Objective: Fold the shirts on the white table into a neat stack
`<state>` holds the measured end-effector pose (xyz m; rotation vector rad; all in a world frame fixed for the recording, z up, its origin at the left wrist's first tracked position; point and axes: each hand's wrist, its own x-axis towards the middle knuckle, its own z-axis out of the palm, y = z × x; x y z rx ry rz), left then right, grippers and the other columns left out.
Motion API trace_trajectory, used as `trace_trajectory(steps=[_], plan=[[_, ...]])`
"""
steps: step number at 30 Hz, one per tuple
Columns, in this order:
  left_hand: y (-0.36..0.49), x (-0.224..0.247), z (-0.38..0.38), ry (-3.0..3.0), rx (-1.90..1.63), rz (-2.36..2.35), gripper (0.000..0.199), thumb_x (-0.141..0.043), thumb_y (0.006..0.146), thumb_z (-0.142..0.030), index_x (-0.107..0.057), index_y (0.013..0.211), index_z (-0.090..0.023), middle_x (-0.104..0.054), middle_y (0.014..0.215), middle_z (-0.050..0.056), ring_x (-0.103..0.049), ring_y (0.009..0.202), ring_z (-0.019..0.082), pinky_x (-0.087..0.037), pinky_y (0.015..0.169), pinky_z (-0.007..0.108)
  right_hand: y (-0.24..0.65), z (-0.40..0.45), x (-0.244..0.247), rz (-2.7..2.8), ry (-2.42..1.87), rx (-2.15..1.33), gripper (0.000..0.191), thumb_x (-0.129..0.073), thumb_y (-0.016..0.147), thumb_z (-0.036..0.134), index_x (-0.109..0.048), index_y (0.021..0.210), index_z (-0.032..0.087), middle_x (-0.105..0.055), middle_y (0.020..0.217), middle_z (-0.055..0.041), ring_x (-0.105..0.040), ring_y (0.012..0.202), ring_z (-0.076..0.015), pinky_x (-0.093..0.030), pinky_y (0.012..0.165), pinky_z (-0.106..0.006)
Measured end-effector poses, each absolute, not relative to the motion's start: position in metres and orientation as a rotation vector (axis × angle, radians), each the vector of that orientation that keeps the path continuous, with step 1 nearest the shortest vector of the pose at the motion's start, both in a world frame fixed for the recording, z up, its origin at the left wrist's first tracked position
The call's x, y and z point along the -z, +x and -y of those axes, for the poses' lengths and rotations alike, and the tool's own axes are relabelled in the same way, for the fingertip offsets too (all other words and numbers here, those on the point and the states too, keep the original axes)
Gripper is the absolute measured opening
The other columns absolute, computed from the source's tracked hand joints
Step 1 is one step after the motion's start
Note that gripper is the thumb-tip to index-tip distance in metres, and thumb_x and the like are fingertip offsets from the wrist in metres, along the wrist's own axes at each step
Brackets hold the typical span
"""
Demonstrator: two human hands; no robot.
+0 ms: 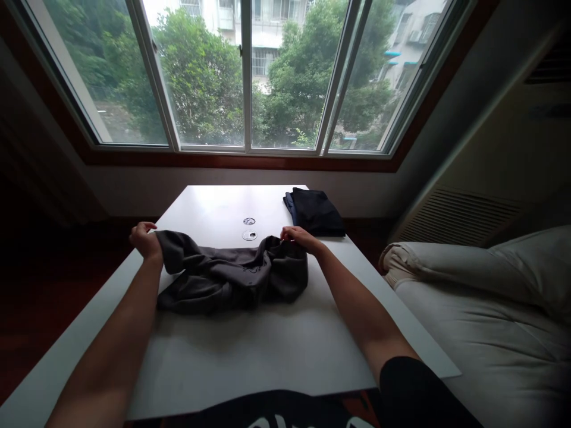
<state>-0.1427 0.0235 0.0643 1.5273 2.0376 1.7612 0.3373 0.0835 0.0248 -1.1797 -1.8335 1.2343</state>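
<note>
A crumpled dark grey garment (236, 273) stretches sideways across the white table (259, 351); its exact kind is not clear. My left hand (146, 239) grips its upper left corner, fingers curled around the cloth. At the upper right of the cloth, my right hand (300, 236) pinches the edge between thumb and fingers. Between the two hands the fabric sags in loose folds, its lower part resting on the tabletop.
Folded dark clothes (316, 212) lie stacked at the table's far right corner. Two round metal-rimmed fittings (249, 235) sit in the tabletop beyond the garment. A pale sofa (482, 309) stands on the right, and a window (245, 77) is behind the table.
</note>
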Motion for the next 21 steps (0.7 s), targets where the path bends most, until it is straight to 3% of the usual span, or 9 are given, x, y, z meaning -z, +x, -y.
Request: trace_trajectory(steps=[2, 4, 9, 13, 16, 18, 21], plan=[[-0.135, -0.065, -0.029, 1.539, -1.883, -2.190, 0.019, -0.048, 0.074, 0.000, -0.052, 0.079, -0.018, -0.057, 0.094, 0.009, -0.049, 0.113, 0.032, -0.034, 0.106, 0.055, 0.344, -0.084, -0.024, 1.864, -1.113, -1.372, 0.044, -0.061, 0.087, 0.059, -0.069, 0.088, 0.016, -0.065, 0.084, -0.0040, -0.055, 0.073, -0.0139, -0.042, 0.063, -0.022], [-0.121, -0.066, -0.034, 1.707, -1.898, -2.243, 0.026, -0.045, 0.073, 0.003, -0.058, 0.083, -0.017, -0.059, 0.099, 0.010, -0.050, 0.114, 0.030, -0.033, 0.110, 0.053, 0.352, -0.087, -0.021, 1.905, -1.176, -1.298, 0.036, -0.066, 0.086, 0.051, -0.070, 0.094, 0.016, -0.067, 0.088, -0.0053, -0.057, 0.076, -0.0147, -0.043, 0.063, -0.021], [-0.070, -0.047, -0.042, 2.294, -1.315, -1.812, 0.042, -0.043, 0.071, -0.003, -0.068, 0.099, -0.021, -0.068, 0.106, 0.007, -0.058, 0.110, 0.027, -0.041, 0.109, 0.044, 0.369, -0.097, -0.011, 2.029, -1.681, -0.960, 0.030, -0.070, 0.079, 0.028, -0.071, 0.107, 0.016, -0.073, 0.097, -0.0072, -0.064, 0.082, -0.0180, -0.045, 0.064, -0.021], [-0.045, -0.006, -0.044, 2.454, -0.670, -1.447, 0.061, -0.053, 0.071, -0.013, -0.065, 0.131, -0.022, -0.062, 0.139, 0.008, -0.053, 0.132, 0.028, -0.040, 0.115, 0.040, 0.372, -0.095, -0.014, 2.277, -1.797, -0.977, 0.028, -0.072, 0.083, 0.038, -0.075, 0.102, 0.017, -0.075, 0.102, -0.0086, -0.067, 0.088, -0.0226, -0.048, 0.069, -0.024], [-0.041, 0.017, -0.043, 2.451, -0.392, -1.384, 0.069, -0.063, 0.077, -0.026, -0.057, 0.146, -0.022, -0.056, 0.150, 0.010, -0.050, 0.138, 0.031, -0.037, 0.117, 0.042, 0.368, -0.087, -0.021, 2.373, -1.656, -1.236, 0.042, -0.072, 0.085, 0.055, -0.077, 0.100, 0.016, -0.076, 0.101, -0.0085, -0.067, 0.086, -0.0227, -0.049, 0.069, -0.025], [-0.040, 0.023, -0.042, 2.456, -0.365, -1.422, 0.063, -0.064, 0.086, -0.042, -0.057, 0.146, -0.024, -0.057, 0.150, 0.010, -0.050, 0.138, 0.032, -0.035, 0.118, 0.045, 0.363, -0.081, -0.025, 2.362, -1.540, -1.416, 0.049, -0.073, 0.084, 0.061, -0.077, 0.103, 0.016, -0.076, 0.101, -0.0078, -0.067, 0.088, -0.0219, -0.049, 0.070, -0.024], [-0.039, 0.022, -0.040, 2.493, -0.314, -1.548, 0.061, -0.063, 0.089, -0.064, -0.064, 0.138, -0.028, -0.058, 0.149, 0.011, -0.048, 0.140, 0.036, -0.022, 0.123, 0.057, 0.356, -0.074, -0.028, 2.322, -1.371, -1.541, 0.049, -0.080, 0.079, 0.054, -0.075, 0.112, 0.018, -0.075, 0.104, -0.0049, -0.067, 0.094, -0.0207, -0.050, 0.074, -0.022]])
